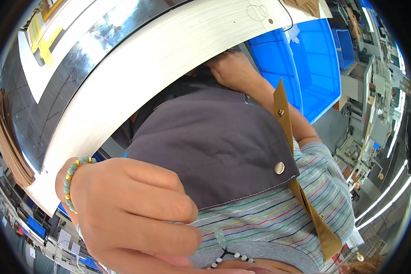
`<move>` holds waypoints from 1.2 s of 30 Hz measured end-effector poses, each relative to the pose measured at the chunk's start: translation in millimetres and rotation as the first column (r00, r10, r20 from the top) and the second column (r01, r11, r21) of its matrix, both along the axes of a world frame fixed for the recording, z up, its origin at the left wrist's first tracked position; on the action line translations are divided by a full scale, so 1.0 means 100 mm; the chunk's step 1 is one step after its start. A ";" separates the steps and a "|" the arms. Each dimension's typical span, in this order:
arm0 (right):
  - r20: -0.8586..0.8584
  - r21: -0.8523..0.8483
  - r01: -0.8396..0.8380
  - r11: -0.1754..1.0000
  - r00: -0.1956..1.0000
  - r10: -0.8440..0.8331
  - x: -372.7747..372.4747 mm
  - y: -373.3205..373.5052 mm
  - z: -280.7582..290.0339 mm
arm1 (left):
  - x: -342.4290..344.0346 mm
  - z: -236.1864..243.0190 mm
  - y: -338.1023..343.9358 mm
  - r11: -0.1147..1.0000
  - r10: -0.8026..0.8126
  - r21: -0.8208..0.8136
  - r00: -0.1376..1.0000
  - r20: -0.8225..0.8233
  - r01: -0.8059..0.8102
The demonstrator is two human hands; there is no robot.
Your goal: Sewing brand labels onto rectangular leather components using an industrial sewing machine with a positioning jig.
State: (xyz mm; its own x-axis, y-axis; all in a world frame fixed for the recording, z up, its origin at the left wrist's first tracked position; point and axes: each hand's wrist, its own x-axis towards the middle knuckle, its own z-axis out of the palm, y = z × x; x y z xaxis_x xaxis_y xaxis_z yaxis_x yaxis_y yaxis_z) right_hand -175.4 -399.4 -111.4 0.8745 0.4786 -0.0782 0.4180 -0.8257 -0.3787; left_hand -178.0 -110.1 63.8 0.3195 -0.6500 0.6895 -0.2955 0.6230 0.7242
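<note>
My left hand (141,210), with a green and gold bead bracelet (67,182), is raised close in front of my chest at the lower left. Its fingers are curled in; the fingertips and anything between them are hidden. Across my lap and chest lies a dark grey cloth piece (214,141) with a stitched edge and a round metal snap (280,168). Beside and partly behind it runs a stiff khaki strip (283,107) with metal studs. Farther off, my right hand (235,68) is bent at the table edge by the dark cloth. Its fingers are mostly hidden and dark.
The pale work table (137,68) curves across the front, with a shiny metal strip (96,50) along it. Blue plastic bins (317,68) stand at the right. Stacked brown sheets (11,141) sit at the far left. Workshop equipment (374,100) fills the right background.
</note>
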 end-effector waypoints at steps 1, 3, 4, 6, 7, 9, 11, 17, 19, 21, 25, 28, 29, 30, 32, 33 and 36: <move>-0.009 -0.039 0.001 0.999 1.000 -0.002 0.00 0.01 -0.01 | 0.01 -0.05 -0.14 0.984 0.100 -0.156 0.991 0.086 -0.085; -0.009 -0.040 0.002 0.999 1.000 -0.003 -0.01 0.01 -0.02 | 0.02 -0.01 -0.13 0.938 0.209 -0.311 0.965 0.156 -0.153; -0.008 -0.042 0.009 0.999 1.000 -0.009 -0.01 0.00 -0.02 | 0.02 0.10 0.04 0.994 0.087 -0.075 0.989 0.116 -0.079; -0.023 -0.048 0.005 0.999 1.000 -0.006 0.00 0.02 0.02 | -0.03 0.10 0.07 0.988 -0.014 0.157 0.999 0.048 0.007; -0.038 -0.053 0.002 0.999 0.999 -0.005 0.01 0.03 0.03 | -0.11 0.00 -0.06 0.995 0.098 -0.040 0.994 0.040 -0.097; -0.034 -0.053 -0.003 0.999 0.999 0.001 0.00 0.03 0.03 | -0.16 -0.03 -0.15 0.952 0.206 -0.234 0.978 0.011 -0.198; -0.031 -0.053 -0.003 0.999 1.000 0.001 0.00 0.01 0.03 | -0.17 0.02 -0.15 0.961 0.181 -0.195 0.979 -0.096 -0.197; 0.003 -0.082 -0.020 0.996 1.000 0.020 0.00 -0.02 -0.04 | 0.04 -0.07 -0.19 0.942 0.144 -0.323 0.980 0.136 -0.093; -0.072 -0.147 -0.022 0.989 0.997 0.011 0.04 0.04 0.06 | 0.06 -0.07 -0.17 0.943 0.144 -0.320 0.980 0.138 -0.093; -0.105 -0.150 -0.028 0.988 0.994 0.012 0.06 0.05 0.16 | 0.04 -0.05 -0.15 0.944 0.139 -0.318 0.980 0.140 -0.088; -0.143 -0.059 -0.056 0.997 0.989 0.047 0.13 -0.06 0.34 | 0.22 0.08 -0.05 0.975 0.092 -0.204 0.995 0.038 -0.082; -0.185 -0.028 -0.122 0.992 0.976 0.115 0.15 -0.16 0.56 | 0.29 0.21 0.14 0.998 -0.008 -0.064 0.998 0.067 0.012; -0.255 -0.020 -0.198 0.980 0.949 0.186 0.17 -0.20 0.69 | 0.29 0.27 0.20 0.998 -0.004 0.055 1.000 -0.014 0.004; -0.314 -0.015 -0.271 0.963 0.915 0.253 0.22 -0.23 0.89 | 0.32 0.33 0.20 0.998 0.016 0.065 1.000 0.011 -0.016; -0.425 0.179 -0.332 0.926 0.823 0.377 0.47 -0.26 1.34 | 0.39 0.41 0.12 0.973 0.201 -0.127 0.978 0.046 -0.194; -0.411 0.252 -0.376 0.892 0.793 0.450 0.65 -0.26 1.62 | 0.43 0.42 0.14 0.969 0.225 -0.119 0.972 0.072 -0.216; -0.315 0.463 -0.537 0.705 0.644 0.697 0.95 -0.29 2.54 | 0.60 0.49 0.25 0.960 0.174 -0.235 0.981 0.082 -0.151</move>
